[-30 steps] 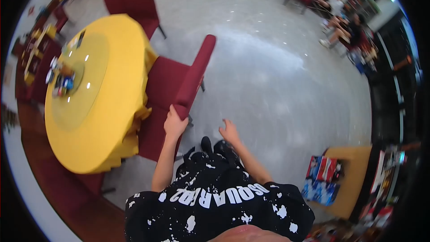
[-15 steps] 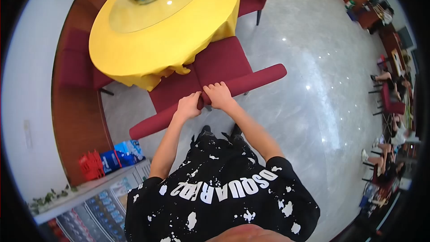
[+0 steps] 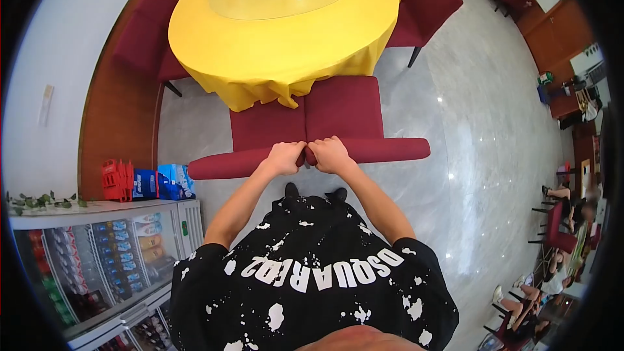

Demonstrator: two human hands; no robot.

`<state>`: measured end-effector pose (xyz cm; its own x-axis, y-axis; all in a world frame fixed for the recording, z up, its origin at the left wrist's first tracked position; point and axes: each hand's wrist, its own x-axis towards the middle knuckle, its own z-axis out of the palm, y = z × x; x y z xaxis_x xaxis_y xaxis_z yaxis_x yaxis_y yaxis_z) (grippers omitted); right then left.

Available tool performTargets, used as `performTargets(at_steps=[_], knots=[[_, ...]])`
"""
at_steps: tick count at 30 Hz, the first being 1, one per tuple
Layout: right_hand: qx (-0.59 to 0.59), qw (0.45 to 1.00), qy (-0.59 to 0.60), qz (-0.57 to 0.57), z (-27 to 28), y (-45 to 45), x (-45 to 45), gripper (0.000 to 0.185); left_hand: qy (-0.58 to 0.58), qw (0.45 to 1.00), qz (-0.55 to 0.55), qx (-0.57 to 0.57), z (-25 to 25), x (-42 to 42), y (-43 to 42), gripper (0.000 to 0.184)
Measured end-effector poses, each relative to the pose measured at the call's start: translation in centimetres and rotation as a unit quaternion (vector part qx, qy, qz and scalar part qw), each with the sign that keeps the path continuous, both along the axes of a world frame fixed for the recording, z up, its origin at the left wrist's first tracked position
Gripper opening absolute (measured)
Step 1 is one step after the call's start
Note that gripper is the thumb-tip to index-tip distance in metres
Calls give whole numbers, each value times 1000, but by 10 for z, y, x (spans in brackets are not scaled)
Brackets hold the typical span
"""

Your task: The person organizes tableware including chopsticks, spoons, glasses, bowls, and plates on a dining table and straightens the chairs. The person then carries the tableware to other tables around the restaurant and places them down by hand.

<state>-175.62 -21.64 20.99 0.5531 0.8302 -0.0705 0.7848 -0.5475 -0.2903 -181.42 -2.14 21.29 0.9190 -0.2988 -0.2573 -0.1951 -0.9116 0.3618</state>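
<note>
Two dark red upholstered chairs stand side by side in front of me, their seats partly beneath the hanging edge of a yellow tablecloth [image 3: 286,52]. My left hand [image 3: 286,158] is closed over the inner end of the left chair's backrest [image 3: 227,165]. At the inner end of the right chair's backrest [image 3: 393,148], my right hand [image 3: 329,155] has its fingers wrapped over the top. The two hands are close together, with a narrow gap between the backrests. My feet are on the floor behind the chairs.
A glass turntable [image 3: 260,3] with small containers tops the round table. More red chairs [image 3: 426,3] stand around it. At left are a drinks fridge [image 3: 117,253], a red crate [image 3: 117,181] and blue packs [image 3: 175,181]. Several people sit at far right.
My view has turned, so the table and chairs appear shifted right and the backrests more level. More of the fridge shows. Both hands remain on the backrests.
</note>
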Motion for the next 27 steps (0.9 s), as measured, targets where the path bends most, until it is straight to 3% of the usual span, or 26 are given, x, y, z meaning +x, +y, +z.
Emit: performTargets(at_steps=[5,7,11,14,16,21,27], knots=[[-8,999,-17,-26,-3,-1,-2,49,8,999,22,-34,17,-4,-7,67],[14,998,-38,-48,-10,-1,-6,49,-42,998,23,-38,5,-8,-9,70],[28,982,-151,-112,-14,8,-21,49,-79,996,36,-22,-1,-12,-13,80],[9,985,-124,-115,-5,13,-26,48,-90,994,57,-22,4,-18,-16,82],[-2,987,-97,-124,-3,14,-28,57,-100,992,75,-26,9,-19,-18,84],[-7,988,-98,-121,1,13,-27,55,-143,987,60,-30,5,-19,-16,75],[10,988,-76,-137,28,1,-39,97,-191,979,48,-48,-7,-24,-10,65]])
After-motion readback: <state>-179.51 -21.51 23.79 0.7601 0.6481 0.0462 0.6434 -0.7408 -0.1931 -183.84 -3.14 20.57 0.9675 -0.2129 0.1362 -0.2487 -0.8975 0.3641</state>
